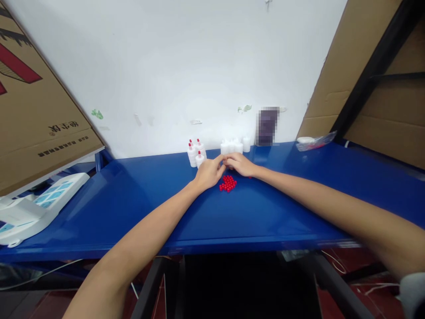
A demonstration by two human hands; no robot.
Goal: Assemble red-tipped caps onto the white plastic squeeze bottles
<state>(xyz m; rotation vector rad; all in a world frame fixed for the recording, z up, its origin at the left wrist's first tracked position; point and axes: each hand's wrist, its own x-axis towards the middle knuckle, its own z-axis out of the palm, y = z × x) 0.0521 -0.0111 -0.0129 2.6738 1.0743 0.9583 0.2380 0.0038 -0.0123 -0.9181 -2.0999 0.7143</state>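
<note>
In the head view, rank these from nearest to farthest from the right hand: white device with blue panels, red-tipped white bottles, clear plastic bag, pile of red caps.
From the right hand:
1. Pile of red caps, just in front.
2. Red-tipped white bottles, left, beyond the left hand.
3. Clear plastic bag, right, near the wall.
4. White device with blue panels, far left.

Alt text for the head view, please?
A person's bare left hand and right hand meet over a glossy blue tabletop, behind a cluster of small red pieces. White plastic bottles with red tips stand beside the left hand; more white bottles stand behind both hands.
</note>
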